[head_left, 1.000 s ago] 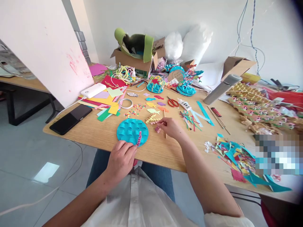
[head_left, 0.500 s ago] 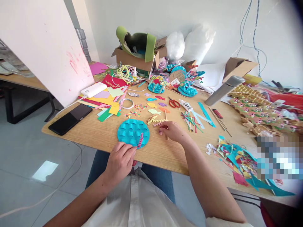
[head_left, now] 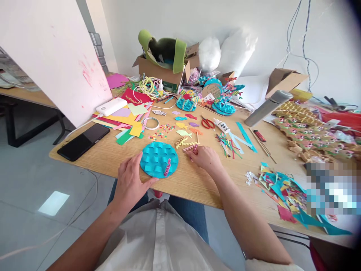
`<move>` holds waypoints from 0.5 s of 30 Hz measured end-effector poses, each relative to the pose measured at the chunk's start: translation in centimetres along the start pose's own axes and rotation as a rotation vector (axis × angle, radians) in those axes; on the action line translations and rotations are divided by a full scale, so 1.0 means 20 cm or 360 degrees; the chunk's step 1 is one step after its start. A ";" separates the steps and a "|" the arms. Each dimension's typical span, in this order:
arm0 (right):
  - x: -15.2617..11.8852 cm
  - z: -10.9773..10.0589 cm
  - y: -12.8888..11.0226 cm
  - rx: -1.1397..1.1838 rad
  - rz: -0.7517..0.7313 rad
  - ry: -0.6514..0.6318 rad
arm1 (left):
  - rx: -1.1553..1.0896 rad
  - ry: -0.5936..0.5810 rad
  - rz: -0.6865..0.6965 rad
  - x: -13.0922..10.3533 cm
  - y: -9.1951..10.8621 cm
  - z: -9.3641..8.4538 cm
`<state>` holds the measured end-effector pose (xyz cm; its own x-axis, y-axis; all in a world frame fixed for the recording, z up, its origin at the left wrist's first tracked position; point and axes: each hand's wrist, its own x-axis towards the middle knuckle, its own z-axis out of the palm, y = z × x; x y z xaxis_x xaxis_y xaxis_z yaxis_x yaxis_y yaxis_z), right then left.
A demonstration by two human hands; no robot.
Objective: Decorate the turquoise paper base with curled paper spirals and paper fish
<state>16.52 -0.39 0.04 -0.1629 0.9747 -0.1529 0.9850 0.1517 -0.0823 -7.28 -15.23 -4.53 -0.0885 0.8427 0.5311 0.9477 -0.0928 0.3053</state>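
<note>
Turquoise round woven-look disc [head_left: 153, 160], flat by the front edge of the wood-grain desk [head_left: 194, 188]; judged light, its raised loops crushable, best held by the rim.
Left hand [head_left: 128, 184]: fingers and thumb apart, at the disc's rim. Right hand [head_left: 208, 159]: fingertips close together at pink twisted pieces [head_left: 187, 149]; grip cannot be told. Room: pale wall [head_left: 121, 22], grey tiled floor [head_left: 25, 188].

The disc [head_left: 159, 160] near the table's front edge was turquoise, with a pink twist [head_left: 167, 167] on it. The phone [head_left: 83, 142] by the left corner was black, the scissors [head_left: 208, 122] red, the bottle [head_left: 268, 108] grey, the table [head_left: 180, 177] wood-grained.
</note>
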 end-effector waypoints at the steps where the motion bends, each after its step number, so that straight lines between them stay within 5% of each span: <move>1: 0.00 0.00 0.00 -0.0038 0.0006 -0.0016 | 0.0012 -0.0053 -0.0015 0.00 0.00 0.00; 15: -0.03 -0.04 0.15 0.0443 0.0100 0.0004 | -0.0096 -0.0139 0.0046 0.03 0.03 0.02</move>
<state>19.72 -0.41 0.70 -0.1014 0.9813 -0.1637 0.9396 0.0404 -0.3400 -6.68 -14.48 -4.40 -0.0318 0.8820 0.4701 0.9290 -0.1474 0.3393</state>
